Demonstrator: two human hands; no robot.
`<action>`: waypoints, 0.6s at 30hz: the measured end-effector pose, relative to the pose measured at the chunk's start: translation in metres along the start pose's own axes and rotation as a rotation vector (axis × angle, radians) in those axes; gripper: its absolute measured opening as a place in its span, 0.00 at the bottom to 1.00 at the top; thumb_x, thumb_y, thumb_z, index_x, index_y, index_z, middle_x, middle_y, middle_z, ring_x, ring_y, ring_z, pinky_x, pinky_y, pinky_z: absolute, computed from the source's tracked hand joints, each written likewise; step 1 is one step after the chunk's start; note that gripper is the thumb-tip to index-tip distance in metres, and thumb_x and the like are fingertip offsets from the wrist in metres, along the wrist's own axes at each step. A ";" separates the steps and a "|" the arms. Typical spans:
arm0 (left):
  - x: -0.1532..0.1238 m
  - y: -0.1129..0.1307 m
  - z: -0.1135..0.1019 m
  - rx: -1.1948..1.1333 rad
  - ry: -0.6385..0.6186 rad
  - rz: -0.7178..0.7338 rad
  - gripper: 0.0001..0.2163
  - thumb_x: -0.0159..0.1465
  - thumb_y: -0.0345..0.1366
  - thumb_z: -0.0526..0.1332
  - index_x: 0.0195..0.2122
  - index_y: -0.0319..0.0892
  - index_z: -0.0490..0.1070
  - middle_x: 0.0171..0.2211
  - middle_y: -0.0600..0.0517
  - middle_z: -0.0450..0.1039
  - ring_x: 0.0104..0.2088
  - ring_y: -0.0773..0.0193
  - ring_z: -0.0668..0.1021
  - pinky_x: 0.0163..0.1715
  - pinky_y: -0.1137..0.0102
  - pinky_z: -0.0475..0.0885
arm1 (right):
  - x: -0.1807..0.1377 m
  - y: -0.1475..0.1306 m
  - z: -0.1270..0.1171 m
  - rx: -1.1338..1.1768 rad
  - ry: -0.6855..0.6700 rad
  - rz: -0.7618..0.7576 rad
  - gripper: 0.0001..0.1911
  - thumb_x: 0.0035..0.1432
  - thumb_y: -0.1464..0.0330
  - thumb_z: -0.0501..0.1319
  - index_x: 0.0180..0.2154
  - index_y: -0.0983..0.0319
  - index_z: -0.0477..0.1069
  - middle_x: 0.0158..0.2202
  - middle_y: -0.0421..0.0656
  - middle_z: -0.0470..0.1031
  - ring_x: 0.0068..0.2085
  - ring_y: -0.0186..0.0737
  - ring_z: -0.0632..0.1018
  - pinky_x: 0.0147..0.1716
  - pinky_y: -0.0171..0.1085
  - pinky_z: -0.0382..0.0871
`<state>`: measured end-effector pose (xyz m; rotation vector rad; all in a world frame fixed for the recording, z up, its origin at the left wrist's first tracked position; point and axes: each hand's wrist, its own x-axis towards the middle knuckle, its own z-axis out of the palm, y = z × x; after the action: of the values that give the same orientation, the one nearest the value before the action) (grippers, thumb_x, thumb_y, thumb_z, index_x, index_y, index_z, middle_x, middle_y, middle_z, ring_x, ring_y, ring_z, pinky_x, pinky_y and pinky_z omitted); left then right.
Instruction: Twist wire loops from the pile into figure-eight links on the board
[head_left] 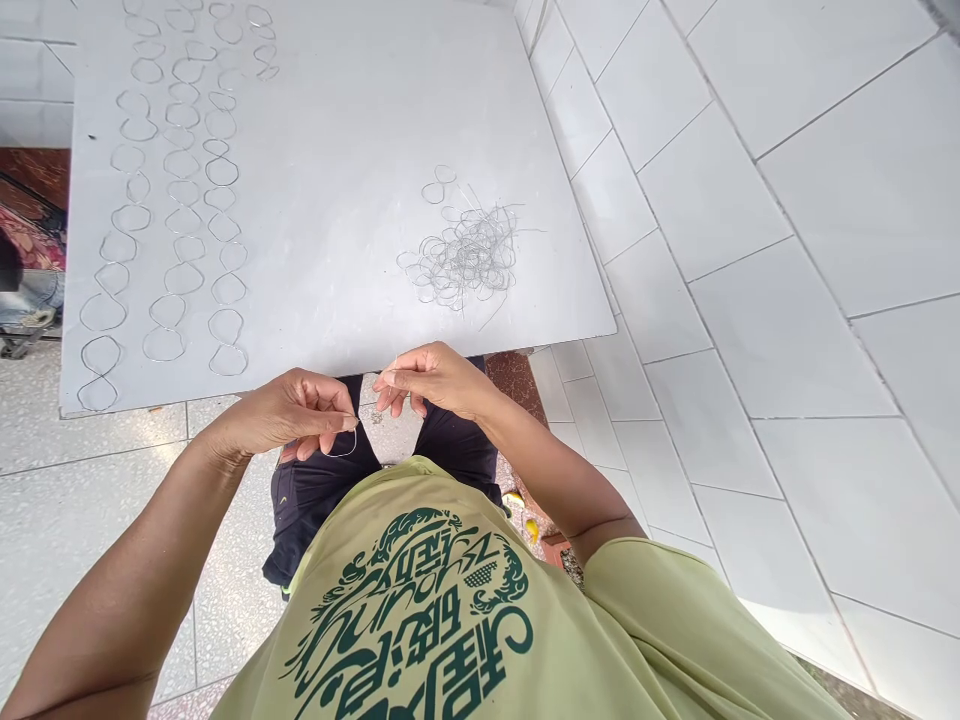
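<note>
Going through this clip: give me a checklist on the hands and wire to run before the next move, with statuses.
1. Left hand pinching the curved wire: ok.
2. Right hand gripping securely: cannot tell; a thin strand shows there, but its hold is unclear.
3. Wire pile near the right hand: ok, on the tabletop just beyond it.
4. Pile untangled: not ok; pieces cross and overlap.
5. Figure-eight wires apart from the pile: ok, in columns toward the left.
</note>
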<state>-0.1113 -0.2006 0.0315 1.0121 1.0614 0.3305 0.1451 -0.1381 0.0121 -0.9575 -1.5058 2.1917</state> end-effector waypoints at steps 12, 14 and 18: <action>-0.002 -0.004 -0.004 -0.022 -0.103 -0.015 0.13 0.58 0.46 0.77 0.26 0.45 0.80 0.19 0.50 0.75 0.13 0.68 0.71 0.08 0.78 0.60 | 0.004 0.009 -0.002 0.162 -0.139 -0.021 0.30 0.65 0.46 0.69 0.29 0.69 0.81 0.28 0.51 0.83 0.26 0.35 0.80 0.21 0.30 0.68; 0.001 -0.001 -0.001 -0.017 -0.142 -0.026 0.13 0.58 0.45 0.77 0.26 0.44 0.80 0.19 0.50 0.75 0.13 0.68 0.71 0.09 0.78 0.61 | 0.005 0.006 -0.003 0.135 -0.160 0.018 0.31 0.64 0.46 0.70 0.27 0.69 0.80 0.27 0.51 0.82 0.25 0.35 0.79 0.19 0.29 0.66; 0.006 -0.002 -0.001 -0.045 -0.056 0.022 0.13 0.58 0.45 0.77 0.28 0.43 0.80 0.19 0.50 0.76 0.13 0.69 0.71 0.09 0.78 0.61 | 0.002 0.003 -0.009 0.177 -0.112 0.012 0.31 0.65 0.44 0.68 0.40 0.68 0.82 0.38 0.53 0.85 0.34 0.40 0.83 0.20 0.29 0.68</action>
<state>-0.1094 -0.1973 0.0261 0.9884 0.9887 0.3404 0.1498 -0.1316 0.0065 -0.8013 -1.3270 2.3766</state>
